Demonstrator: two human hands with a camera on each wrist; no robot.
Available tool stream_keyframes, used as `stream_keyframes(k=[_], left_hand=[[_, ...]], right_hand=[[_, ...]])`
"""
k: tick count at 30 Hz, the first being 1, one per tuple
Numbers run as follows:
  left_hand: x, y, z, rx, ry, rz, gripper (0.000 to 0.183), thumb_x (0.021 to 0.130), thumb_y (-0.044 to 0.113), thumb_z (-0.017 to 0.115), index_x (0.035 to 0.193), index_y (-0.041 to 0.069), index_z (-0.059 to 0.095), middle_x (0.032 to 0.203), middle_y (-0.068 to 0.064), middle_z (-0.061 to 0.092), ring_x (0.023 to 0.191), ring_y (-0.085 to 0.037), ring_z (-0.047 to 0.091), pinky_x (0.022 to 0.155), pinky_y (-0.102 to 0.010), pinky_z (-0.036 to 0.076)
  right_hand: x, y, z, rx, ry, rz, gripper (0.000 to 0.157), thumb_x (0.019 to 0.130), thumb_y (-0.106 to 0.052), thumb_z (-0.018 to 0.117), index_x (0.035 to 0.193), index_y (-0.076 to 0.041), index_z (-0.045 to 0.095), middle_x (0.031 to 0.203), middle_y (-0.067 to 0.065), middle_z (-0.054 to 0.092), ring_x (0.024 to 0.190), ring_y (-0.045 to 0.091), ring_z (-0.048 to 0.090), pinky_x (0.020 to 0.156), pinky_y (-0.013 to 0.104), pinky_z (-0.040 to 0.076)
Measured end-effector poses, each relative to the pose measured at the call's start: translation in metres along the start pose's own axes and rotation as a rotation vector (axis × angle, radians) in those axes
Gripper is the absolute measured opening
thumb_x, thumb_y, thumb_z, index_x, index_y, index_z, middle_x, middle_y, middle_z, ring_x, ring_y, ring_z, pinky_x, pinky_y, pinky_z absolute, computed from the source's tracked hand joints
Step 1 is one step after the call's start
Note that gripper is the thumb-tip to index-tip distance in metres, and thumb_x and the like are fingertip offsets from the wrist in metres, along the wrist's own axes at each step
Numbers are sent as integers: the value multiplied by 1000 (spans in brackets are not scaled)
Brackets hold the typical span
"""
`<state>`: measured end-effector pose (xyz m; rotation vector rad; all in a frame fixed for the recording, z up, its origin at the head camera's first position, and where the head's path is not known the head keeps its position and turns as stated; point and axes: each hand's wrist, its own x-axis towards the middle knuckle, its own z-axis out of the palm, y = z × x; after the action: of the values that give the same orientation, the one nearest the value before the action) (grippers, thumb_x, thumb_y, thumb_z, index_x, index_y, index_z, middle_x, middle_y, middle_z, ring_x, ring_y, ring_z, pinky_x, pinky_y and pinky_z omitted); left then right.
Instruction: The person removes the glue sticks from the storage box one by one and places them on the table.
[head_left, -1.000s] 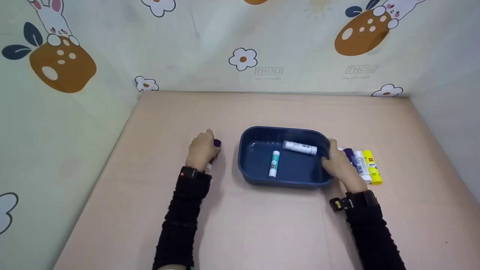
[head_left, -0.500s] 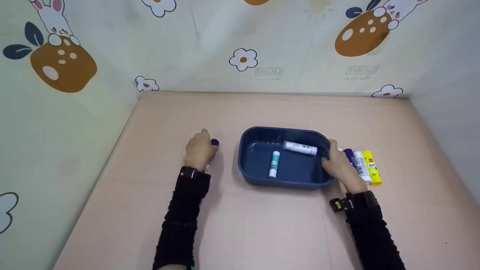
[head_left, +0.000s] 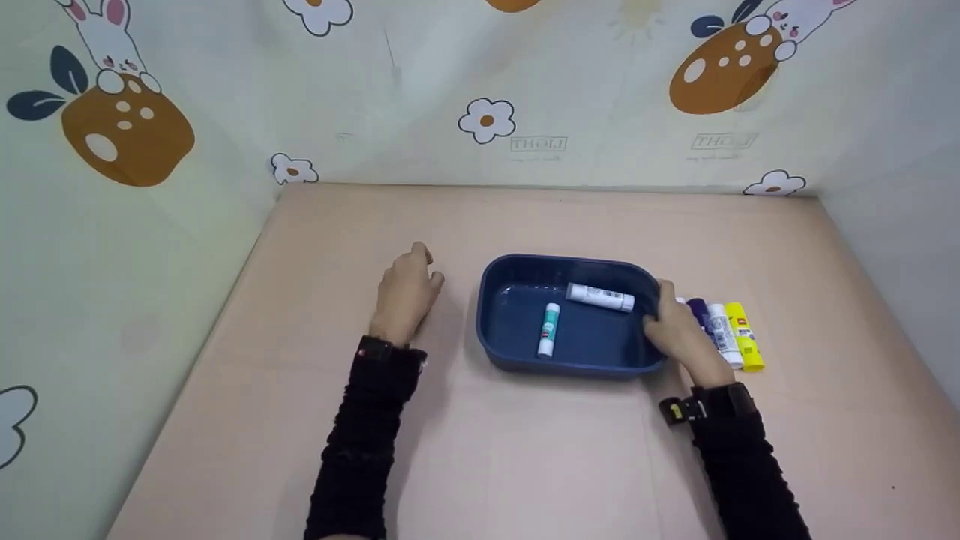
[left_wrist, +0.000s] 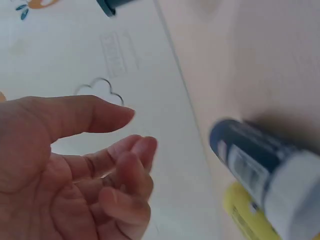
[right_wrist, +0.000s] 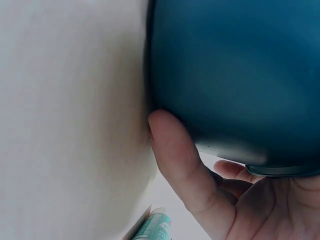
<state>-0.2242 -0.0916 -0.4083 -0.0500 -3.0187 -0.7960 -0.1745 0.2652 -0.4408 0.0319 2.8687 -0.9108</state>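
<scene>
My left hand [head_left: 409,292] hovers over the table left of a dark blue plastic bin [head_left: 517,365], its fingers loosely bent. In the left wrist view nothing sits between its thumb and fingers. Beside it in that view are a dark purple glue stick [left_wrist: 250,160] with a white end and a yellow glue stick [left_wrist: 247,212]; the head view hides both. My right hand [head_left: 679,330] grips the bin's right end, with the thumb [right_wrist: 175,150] on the outer wall. Inside the bin lie a white glue stick [head_left: 600,297] and a smaller teal-and-white one [head_left: 549,330].
Right of the bin, a purple glue stick [head_left: 699,311], a white one [head_left: 724,335] and a yellow one [head_left: 745,336] lie side by side, partly behind my right hand. Patterned walls [head_left: 405,142] border the table's back and sides.
A purple-capped glue stick showed at my left fingers earlier and is now out of the head view. That hand's fingers have loosened and moved slightly forward. My right hand and the bin stay put.
</scene>
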Motion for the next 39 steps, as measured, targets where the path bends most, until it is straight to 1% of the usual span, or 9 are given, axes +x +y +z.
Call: stream_keyframes(k=[5,10,16,19,24,27,31,35,39], left_hand=[[-10,31,8,-65,-3,106,27,90,19,54,116,8,51,84,-6,59,70,-19,55,62,-31,45],[-24,58,26,-126,-121,257,25,91,20,56,114,12,54,85,-2,59,72,-14,55,61,-25,46],[-35,71,57,27,-247,485,20,90,21,57,108,16,63,85,0,65,71,-11,56,61,-26,47],[-37,71,68,83,-291,549,20,91,23,56,108,20,66,91,1,66,74,-11,55,63,-28,47],[-37,69,73,98,-369,589,24,94,33,51,107,23,70,99,4,67,86,-11,60,76,-31,50],[-35,68,72,91,-442,586,35,95,42,45,95,20,73,86,5,64,80,-10,58,74,-31,49],[-34,68,70,82,-521,552,50,96,50,37,82,17,71,73,6,53,67,-9,50,65,-28,44],[-34,68,71,93,-519,549,47,96,48,39,85,16,71,72,7,52,66,-8,48,64,-27,43],[-35,68,70,100,-466,556,33,92,43,52,97,17,70,82,5,60,72,-9,52,69,-27,46]], right_hand=[[0,0,0,10,-2,-3,55,88,-6,41,136,6,18,117,44,46,101,47,52,86,57,41],[1,1,0,21,0,-8,55,88,-5,41,136,6,18,117,44,46,100,46,52,86,57,41],[1,1,0,21,-10,6,55,88,-6,40,137,6,17,119,44,45,102,46,50,88,57,40],[2,1,1,12,-6,1,55,87,-6,41,136,7,17,119,44,45,103,47,51,88,57,40],[2,0,1,20,-11,2,57,88,-6,41,138,7,16,119,45,44,104,47,51,89,57,40],[2,0,1,27,-14,4,57,88,-6,40,138,6,15,119,45,44,103,47,51,88,57,41],[2,0,1,22,-9,2,56,88,-6,41,137,6,16,119,45,44,102,47,51,87,57,41],[2,1,1,15,-4,5,56,88,-6,42,137,6,17,118,45,45,101,47,52,86,57,42],[2,1,2,10,2,1,55,88,-6,42,136,7,18,117,45,46,100,48,52,85,58,42]])
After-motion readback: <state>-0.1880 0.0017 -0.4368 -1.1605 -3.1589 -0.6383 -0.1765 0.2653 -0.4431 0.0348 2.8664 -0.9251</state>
